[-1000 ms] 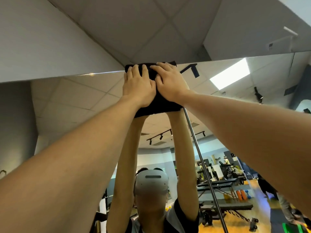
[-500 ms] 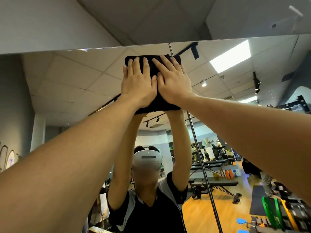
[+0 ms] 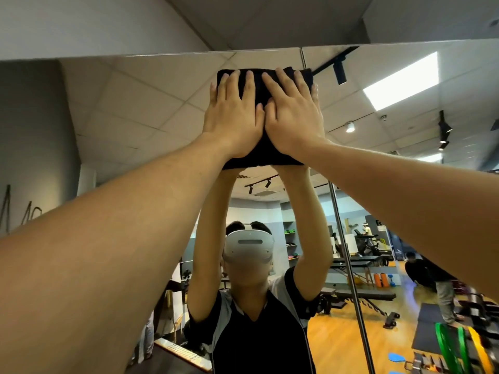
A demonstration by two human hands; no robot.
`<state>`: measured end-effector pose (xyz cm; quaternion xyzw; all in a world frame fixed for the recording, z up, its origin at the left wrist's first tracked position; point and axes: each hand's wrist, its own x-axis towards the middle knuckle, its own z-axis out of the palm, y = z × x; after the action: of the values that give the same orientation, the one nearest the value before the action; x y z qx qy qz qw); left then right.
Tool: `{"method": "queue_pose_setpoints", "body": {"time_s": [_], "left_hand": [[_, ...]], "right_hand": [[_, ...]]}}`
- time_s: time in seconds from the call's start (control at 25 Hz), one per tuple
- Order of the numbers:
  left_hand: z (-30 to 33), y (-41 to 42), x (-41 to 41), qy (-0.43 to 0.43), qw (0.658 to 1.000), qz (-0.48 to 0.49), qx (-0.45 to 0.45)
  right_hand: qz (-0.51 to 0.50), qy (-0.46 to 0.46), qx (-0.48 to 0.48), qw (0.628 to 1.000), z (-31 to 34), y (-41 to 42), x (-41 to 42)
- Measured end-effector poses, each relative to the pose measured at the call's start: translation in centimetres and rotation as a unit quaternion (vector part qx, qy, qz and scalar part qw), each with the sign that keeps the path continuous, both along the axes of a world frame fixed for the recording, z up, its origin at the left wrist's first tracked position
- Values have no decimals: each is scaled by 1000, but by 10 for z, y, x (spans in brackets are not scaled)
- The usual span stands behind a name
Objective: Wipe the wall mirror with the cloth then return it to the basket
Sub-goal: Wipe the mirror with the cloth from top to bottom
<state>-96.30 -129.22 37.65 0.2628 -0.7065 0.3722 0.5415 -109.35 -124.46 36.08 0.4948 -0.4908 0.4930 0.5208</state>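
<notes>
Black and folded, the cloth (image 3: 263,85) was pressed flat against the wall mirror (image 3: 129,103), just below its top edge. It was covered side by side by the left hand (image 3: 234,117) and the right hand (image 3: 293,118), fingers straight and spread, thumbs touching, nothing gripped. A vertical seam (image 3: 348,265) between mirror panels was seen running down beneath the right forearm.

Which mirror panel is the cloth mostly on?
The left panel: the black cloth, under the left hand and right hand, lies left of the vertical seam.
</notes>
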Motion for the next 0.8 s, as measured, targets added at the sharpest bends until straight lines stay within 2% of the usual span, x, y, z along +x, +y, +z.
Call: {"method": "queue_pose_setpoints", "body": {"time_s": [0.28, 0.8], "left_hand": [[-4, -9, 46, -1, 1000, -1, 22], [-13, -64, 189, 5, 1000, 13, 18]], "right_hand": [[-6, 9, -6, 1000, -1, -19, 45], [-6, 15, -1, 1000, -9, -77, 189]]}}
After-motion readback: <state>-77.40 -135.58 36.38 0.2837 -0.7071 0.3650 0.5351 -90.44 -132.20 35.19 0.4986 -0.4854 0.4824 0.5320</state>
